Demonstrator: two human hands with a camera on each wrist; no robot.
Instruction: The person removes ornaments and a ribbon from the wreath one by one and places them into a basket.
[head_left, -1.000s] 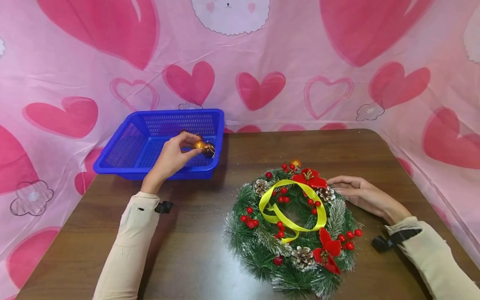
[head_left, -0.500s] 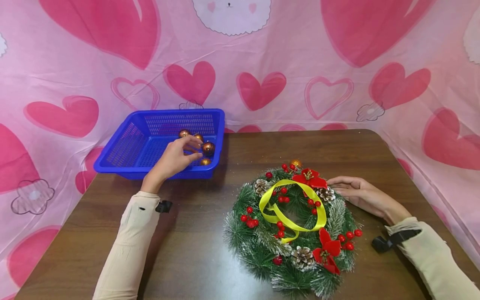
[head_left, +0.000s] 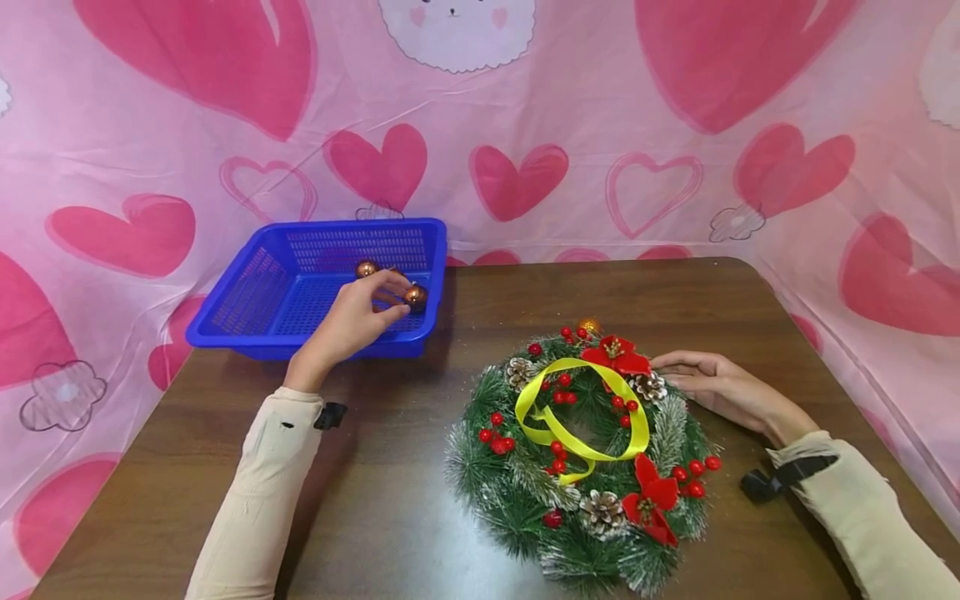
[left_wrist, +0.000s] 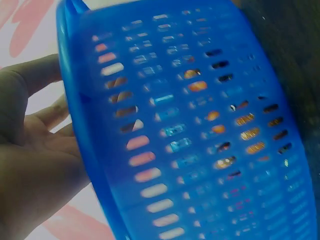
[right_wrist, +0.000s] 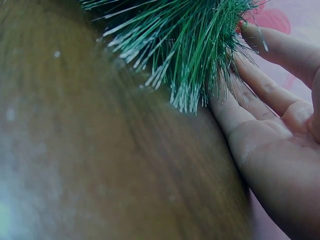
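wreath (head_left: 581,454) flat on table (head_left: 390,467), right hand (head_left: 716,387) flat (fingers straight) at its far-right edge, left hand (head_left: 352,317) pinching something unclear in basket (head_left: 255,292)

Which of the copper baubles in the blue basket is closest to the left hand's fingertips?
The bauble by the basket's right wall: it lies right at the left hand's fingertips. The other bauble sits farther back, apart from the fingers.

This looks like a staged craft corner rather than a lived-in room: a pink cloth backdrop (head_left: 585,125) printed with hearts fills the upper frame and both sides, closing in a dark wooden tabletop (head_left: 405,467) that carries a Christmas wreath (head_left: 581,454) and a blue basket (head_left: 315,287).
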